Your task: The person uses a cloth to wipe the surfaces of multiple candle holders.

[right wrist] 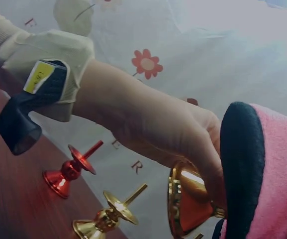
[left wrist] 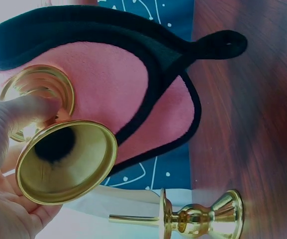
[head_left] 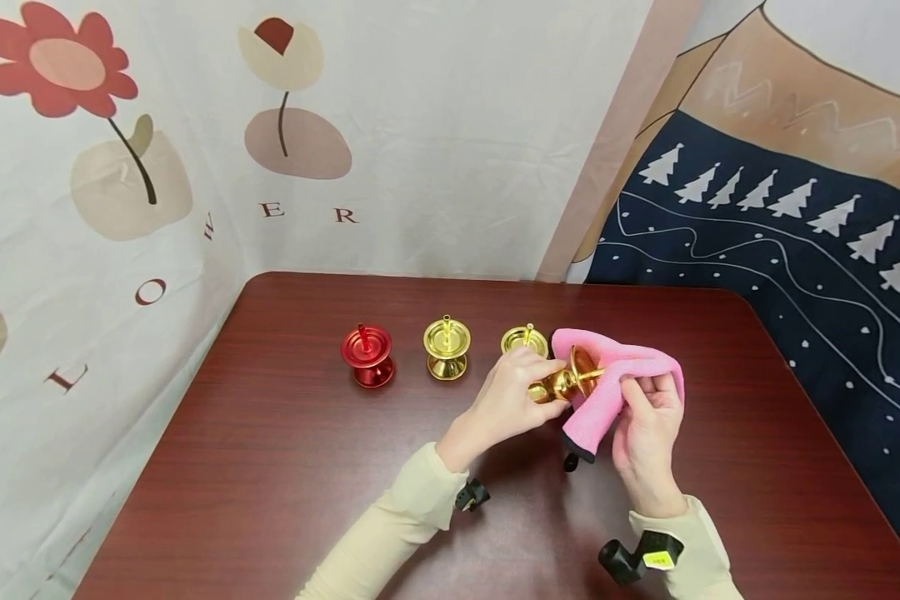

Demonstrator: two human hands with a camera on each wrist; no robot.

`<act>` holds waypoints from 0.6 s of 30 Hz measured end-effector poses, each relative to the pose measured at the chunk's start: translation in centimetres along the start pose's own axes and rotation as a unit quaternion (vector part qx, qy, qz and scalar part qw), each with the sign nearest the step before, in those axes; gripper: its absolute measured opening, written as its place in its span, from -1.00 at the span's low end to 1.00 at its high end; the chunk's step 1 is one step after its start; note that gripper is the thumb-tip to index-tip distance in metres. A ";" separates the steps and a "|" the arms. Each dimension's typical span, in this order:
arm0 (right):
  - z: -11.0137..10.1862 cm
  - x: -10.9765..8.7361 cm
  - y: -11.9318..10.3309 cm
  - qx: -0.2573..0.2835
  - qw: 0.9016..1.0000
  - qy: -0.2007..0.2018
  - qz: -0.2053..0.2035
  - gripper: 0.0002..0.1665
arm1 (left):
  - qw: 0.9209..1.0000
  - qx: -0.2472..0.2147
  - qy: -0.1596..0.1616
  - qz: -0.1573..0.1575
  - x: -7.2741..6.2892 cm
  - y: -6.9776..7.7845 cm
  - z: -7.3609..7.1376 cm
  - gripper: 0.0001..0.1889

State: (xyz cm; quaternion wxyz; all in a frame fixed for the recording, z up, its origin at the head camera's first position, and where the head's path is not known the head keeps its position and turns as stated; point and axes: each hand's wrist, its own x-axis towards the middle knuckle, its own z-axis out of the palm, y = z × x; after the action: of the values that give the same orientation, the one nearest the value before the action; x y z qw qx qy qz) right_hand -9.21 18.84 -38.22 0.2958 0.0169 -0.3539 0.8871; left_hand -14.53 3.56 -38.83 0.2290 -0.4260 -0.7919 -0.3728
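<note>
My left hand (head_left: 512,393) grips a gold candle holder (head_left: 585,367), tipped on its side above the table. Its hollow base (left wrist: 68,169) faces the left wrist camera, and its dish and spike point right. A pink cloth (head_left: 598,410) with black trim and a black hanging loop (left wrist: 228,45) is draped around the dish end. My right hand (head_left: 648,429) pinches the cloth beside the spike, its fingers partly hidden behind the fabric. In the right wrist view, the cloth (right wrist: 282,169) covers much of the holder.
On the brown table (head_left: 270,467) stand a red candle holder (head_left: 367,357) and a gold one (head_left: 447,346) in a row. Another gold holder (head_left: 525,339) is partly hidden behind my left hand. Printed fabric (head_left: 435,167) hangs behind the table.
</note>
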 end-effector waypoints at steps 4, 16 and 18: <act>0.1 0.3 -0.3 0.033 0.999 0.010 -0.004 -0.72 | 1.000 0.000 0.002 0.002 -0.2 -0.2 0.0 -0.59; -0.7 0.6 -1.2 0.075 0.997 0.024 0.022 -0.81 | 0.999 -0.025 0.025 -0.032 -0.5 -0.6 -0.4 -0.60; -0.8 0.3 -1.0 0.060 0.998 0.011 0.023 -0.77 | 0.999 -0.025 0.026 -0.035 -0.4 -0.6 -0.5 -0.60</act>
State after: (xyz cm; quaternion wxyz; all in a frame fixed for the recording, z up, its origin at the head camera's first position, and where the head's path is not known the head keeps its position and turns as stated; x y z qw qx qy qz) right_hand -8.84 20.05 -38.11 0.2770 0.0170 -0.2969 0.9137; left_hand -14.79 2.79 -39.02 0.2256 -0.3937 -0.7903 -0.4117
